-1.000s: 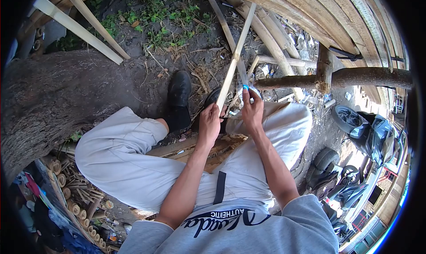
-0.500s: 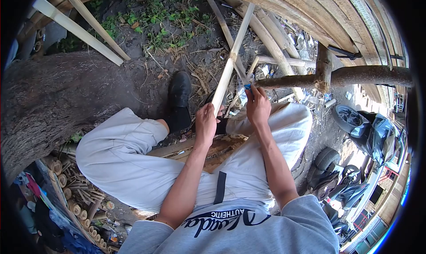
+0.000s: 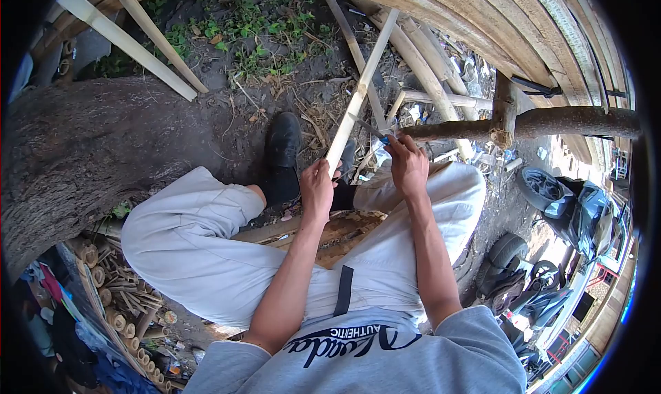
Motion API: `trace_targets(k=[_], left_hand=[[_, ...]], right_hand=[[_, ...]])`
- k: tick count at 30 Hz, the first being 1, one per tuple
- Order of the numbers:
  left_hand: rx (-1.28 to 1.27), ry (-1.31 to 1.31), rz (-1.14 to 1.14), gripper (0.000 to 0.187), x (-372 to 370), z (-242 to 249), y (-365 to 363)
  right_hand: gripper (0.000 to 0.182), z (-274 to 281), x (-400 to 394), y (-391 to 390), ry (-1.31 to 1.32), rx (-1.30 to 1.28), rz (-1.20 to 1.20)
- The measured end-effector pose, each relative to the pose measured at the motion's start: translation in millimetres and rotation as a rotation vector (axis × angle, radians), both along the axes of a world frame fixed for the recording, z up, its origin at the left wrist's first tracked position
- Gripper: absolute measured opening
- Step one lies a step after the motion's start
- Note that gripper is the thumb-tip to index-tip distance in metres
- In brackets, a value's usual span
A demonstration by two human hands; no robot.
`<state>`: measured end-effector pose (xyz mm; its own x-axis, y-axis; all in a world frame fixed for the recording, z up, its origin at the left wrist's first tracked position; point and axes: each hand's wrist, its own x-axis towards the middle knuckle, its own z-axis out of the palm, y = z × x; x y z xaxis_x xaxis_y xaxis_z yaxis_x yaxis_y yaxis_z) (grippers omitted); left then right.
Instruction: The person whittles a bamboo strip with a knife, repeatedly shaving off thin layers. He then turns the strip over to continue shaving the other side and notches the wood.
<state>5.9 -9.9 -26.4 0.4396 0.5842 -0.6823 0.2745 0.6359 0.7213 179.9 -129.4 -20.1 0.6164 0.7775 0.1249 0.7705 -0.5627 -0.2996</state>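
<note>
My left hand (image 3: 317, 189) is closed around the near end of a long pale bamboo strip (image 3: 349, 116), which slants up and away to the right. In my right hand (image 3: 409, 164) is a knife (image 3: 372, 130) with a blue handle, mostly covered by the fingers. Its thin dark blade points left and up, and the tip meets the strip's right side just below a node. Some left-hand fingers are hidden behind the strip.
A thick tree trunk (image 3: 82, 146) lies at the left. A branch post (image 3: 571, 121) juts in from the right, beside bamboo poles (image 3: 430, 74). Two more strips (image 3: 131, 46) lean at upper left. Cut bamboo pieces (image 3: 127, 311) are piled at lower left; a motorbike (image 3: 575, 205) stands at right.
The knife has swung so its blade now reaches left to the bamboo strip. My right hand has turned and shifted slightly right and down; the left hand keeps its hold.
</note>
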Motion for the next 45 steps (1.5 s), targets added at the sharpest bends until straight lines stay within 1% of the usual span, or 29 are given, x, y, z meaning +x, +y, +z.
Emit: trace_targets(k=[2, 3, 5, 6, 7, 9, 10, 13, 17, 18, 21, 22, 25, 26, 27, 29, 30, 31, 33, 34, 35, 37, 38, 39, 41, 42, 43, 45], left_hand=[[0.009, -0.027, -0.018, 0.039, 0, -2, -3], [0.006, -0.027, -0.023, 0.039, 0, -1, -3], [0.008, -0.024, -0.026, 0.039, 1, 4, -2], [0.008, -0.028, -0.028, 0.039, 0, 2, -1], [0.01, -0.027, -0.013, 0.038, 0, -1, 0], [0.013, -0.024, 0.014, 0.038, -1, -2, 2], [0.017, -0.032, 0.003, 0.038, 0, -1, 1], [0.023, -0.024, -0.023, 0.038, -2, -3, -1], [0.021, -0.025, 0.004, 0.038, -1, -3, 4], [0.022, -0.025, 0.008, 0.038, -1, -3, 4], [0.017, -0.032, -0.013, 0.038, -1, -3, 1], [0.023, -0.014, -0.005, 0.038, -1, -2, 2], [0.027, -0.007, 0.005, 0.038, -1, 0, 4], [0.019, -0.019, -0.004, 0.038, -2, 1, 5], [0.019, -0.018, -0.004, 0.038, -2, 0, 4], [0.029, -0.018, -0.019, 0.038, -2, -2, 3], [0.031, -0.019, -0.021, 0.038, -2, -1, 4], [0.025, -0.018, -0.012, 0.038, -3, -1, 6], [0.021, -0.014, 0.004, 0.038, -4, -2, 7], [0.014, -0.027, -0.005, 0.038, -4, -3, 6], [0.005, -0.041, -0.016, 0.038, -3, -4, 4], [0.006, -0.033, -0.019, 0.038, -4, -4, 3], [0.01, -0.023, -0.015, 0.038, -3, -3, 4], [0.014, -0.023, -0.012, 0.038, -3, -2, 5], [-0.001, -0.035, -0.011, 0.038, -3, 0, 6], [0.0, -0.035, -0.013, 0.038, -4, 0, 5], [0.01, -0.036, -0.028, 0.038, -4, -1, 4], [0.021, -0.04, -0.045, 0.037, -3, 0, 4]], right_hand=[[0.024, 0, 0, 6, 0.057, 0.03, -0.129], [0.024, -2, -1, 7, 0.057, 0.028, -0.134], [0.023, -7, 0, 6, 0.1, 0.028, -0.123], [0.023, -7, 0, 3, 0.1, 0.034, -0.05], [0.023, -5, 1, -2, 0.097, 0.035, -0.046], [0.023, 0, 1, -7, 0.002, -0.031, 0.05], [0.024, -4, 0, -6, 0.017, 0.002, -0.027], [0.024, -7, -1, -2, -0.048, -0.061, -0.047], [0.025, 1, -13, -16, 0.011, -0.009, 0.066], [0.025, 0, -15, -15, 0.051, -0.04, -0.035], [0.024, -2, -14, -13, 0.008, -0.089, -0.022], [0.023, -1, -15, -15, 0.057, -0.115, 0.042], [0.023, 6, -16, -17, 0.079, -0.051, 0.042], [0.023, 1, -15, -15, 0.128, -0.015, -0.078], [0.023, 1, -16, -13, 0.129, -0.015, -0.077], [0.022, 4, -18, -11, 0.072, -0.099, -0.008], [0.022, 5, -19, -15, 0.122, -0.075, 0.065], [0.022, 6, -20, -17, 0.121, -0.073, 0.068], [0.022, 6, -20, -19, 0.225, -0.027, 0.009], [0.022, 4, -18, -16, 0.173, -0.037, -0.058], [0.022, 3, -18, -16, 0.173, -0.037, -0.062], [0.023, 3, -17, -17, 0.151, -0.124, 0.002], [0.023, 8, -16, -21, 0.2, -0.088, 0.091], [0.023, 5, -15, -21, 0.199, -0.085, 0.093], [0.024, -3, -14, -22, 0.177, -0.046, -0.113], [0.024, 2, -13, -17, 0.086, -0.091, -0.092], [0.024, 6, -13, -18, 0.085, -0.091, -0.097], [0.024, 10, -12, -18, 0.073, -0.126, 0.08]])
